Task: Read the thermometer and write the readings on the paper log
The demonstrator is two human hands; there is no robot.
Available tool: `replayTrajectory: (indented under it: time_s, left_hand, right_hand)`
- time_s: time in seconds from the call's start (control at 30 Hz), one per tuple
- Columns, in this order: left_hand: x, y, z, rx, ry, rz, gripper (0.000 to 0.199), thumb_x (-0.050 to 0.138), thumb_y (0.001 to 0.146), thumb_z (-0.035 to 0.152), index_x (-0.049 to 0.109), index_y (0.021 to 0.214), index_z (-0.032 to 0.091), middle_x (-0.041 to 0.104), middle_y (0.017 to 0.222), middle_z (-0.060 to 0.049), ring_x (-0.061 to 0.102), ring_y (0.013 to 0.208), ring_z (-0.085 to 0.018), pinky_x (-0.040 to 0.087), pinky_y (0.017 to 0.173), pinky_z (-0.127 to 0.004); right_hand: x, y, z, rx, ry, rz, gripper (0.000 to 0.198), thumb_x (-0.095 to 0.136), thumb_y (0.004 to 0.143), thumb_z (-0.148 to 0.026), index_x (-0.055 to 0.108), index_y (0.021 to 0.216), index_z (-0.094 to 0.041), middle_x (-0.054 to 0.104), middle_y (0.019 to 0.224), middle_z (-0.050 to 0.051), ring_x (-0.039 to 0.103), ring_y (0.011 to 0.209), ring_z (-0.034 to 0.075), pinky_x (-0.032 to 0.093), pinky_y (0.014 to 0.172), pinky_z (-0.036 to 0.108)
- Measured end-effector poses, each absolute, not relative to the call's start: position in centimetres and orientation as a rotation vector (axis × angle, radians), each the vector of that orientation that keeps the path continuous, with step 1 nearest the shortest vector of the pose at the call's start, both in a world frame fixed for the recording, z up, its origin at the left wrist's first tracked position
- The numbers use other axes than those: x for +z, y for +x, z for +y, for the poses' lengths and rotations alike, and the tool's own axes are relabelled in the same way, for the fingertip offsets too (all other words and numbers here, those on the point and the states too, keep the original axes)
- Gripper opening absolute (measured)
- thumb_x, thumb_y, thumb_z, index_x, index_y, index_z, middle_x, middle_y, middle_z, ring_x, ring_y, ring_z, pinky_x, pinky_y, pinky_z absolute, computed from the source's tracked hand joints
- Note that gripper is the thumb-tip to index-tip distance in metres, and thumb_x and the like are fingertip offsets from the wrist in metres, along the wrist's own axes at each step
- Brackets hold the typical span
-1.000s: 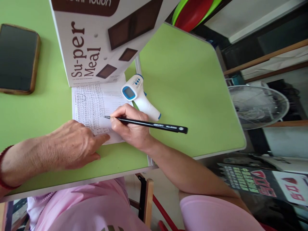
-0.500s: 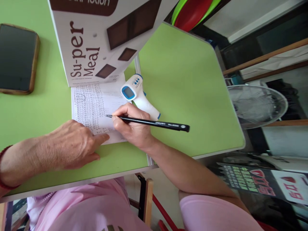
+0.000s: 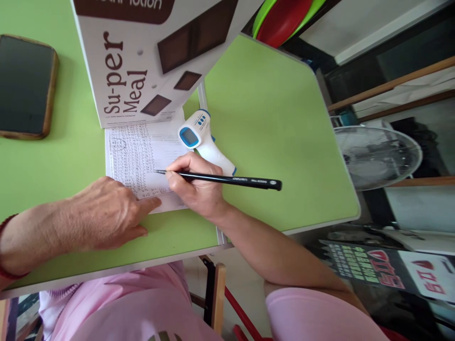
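Here, R hand (image 3: pixel 194 189) – pen (image 3: pixel 227 179), "Su-per Meal" box (image 3: pixel 142 61)

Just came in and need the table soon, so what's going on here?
A person in a pink top sits at a green table, writing on a sheet of paper already covered with rows of small marks. The right hand holds a black pen with its tip on the sheet. The left hand lies flat, fingers pressing the paper's near edge. A white and blue thermometer gun lies beside the sheet, a white box rests over its far edge, and a phone lies off to the left.
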State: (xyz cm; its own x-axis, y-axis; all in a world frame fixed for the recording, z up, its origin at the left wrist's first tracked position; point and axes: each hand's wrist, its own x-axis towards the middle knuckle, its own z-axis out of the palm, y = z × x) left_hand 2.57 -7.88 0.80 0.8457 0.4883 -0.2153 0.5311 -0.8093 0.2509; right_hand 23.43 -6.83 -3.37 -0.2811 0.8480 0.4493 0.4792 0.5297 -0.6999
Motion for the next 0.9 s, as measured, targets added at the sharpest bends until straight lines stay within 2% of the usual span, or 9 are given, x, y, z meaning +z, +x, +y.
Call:
replayTrajectory:
  time_s: [0.13,0.3,0.43,0.8,0.9]
  left_hand:
    - [0.7,2.6,-7.9,-0.202,2.724,0.765,0.030,0.073,0.082,0.031,0.066,0.108,0.018,0.060,0.053,0.001,0.052,0.043,-0.017,0.015,0.044,-0.029]
    - [-0.4,2.2,-8.2,-0.028,2.769,0.766,0.031,0.076,0.077,0.032,0.065,0.103,0.019,0.056,0.050,0.003,0.047,0.041,-0.016,0.013,0.044,-0.029]
    - [-0.8,2.0,-8.3,0.067,2.777,0.768,0.026,0.072,0.079,0.032,0.064,0.100,0.019,0.054,0.049,0.003,0.044,0.041,-0.015,0.013,0.045,-0.029]
    - [0.0,2.2,-8.2,-0.072,2.745,0.757,0.024,0.068,0.082,0.029,0.065,0.103,0.019,0.060,0.054,0.001,0.050,0.043,-0.017,0.018,0.045,-0.030]
    - [0.1,2.1,-8.0,-0.079,2.724,0.760,0.022,0.070,0.080,0.028,0.065,0.100,0.019,0.061,0.055,0.000,0.052,0.043,-0.017,0.019,0.044,-0.029]
  right_hand:
    - [-3.4,23.4,-6.9,0.559,-1.066,-1.948,0.008,0.060,0.085,-0.020,0.060,0.077,-0.020,0.064,0.066,-0.006,0.054,0.055,0.006,0.044,0.052,0.018]
    - [-3.3,23.3,-6.9,0.563,-1.086,-1.958,0.008,0.059,0.084,-0.020,0.059,0.077,-0.020,0.064,0.066,-0.006,0.054,0.055,0.006,0.044,0.052,0.019]
    - [-3.2,23.3,-6.9,0.568,-1.072,-1.964,0.008,0.059,0.084,-0.018,0.059,0.076,-0.020,0.063,0.065,-0.007,0.054,0.055,0.006,0.044,0.053,0.018]
    - [-3.0,23.5,-7.0,0.482,-1.117,-1.952,0.009,0.059,0.087,-0.026,0.059,0.079,-0.022,0.062,0.067,-0.005,0.051,0.053,0.007,0.045,0.052,0.021]
    - [-2.6,23.7,-6.8,0.383,-1.096,-1.984,0.009,0.056,0.091,-0.029,0.062,0.090,-0.023,0.064,0.076,-0.001,0.056,0.061,0.011,0.050,0.060,0.026]
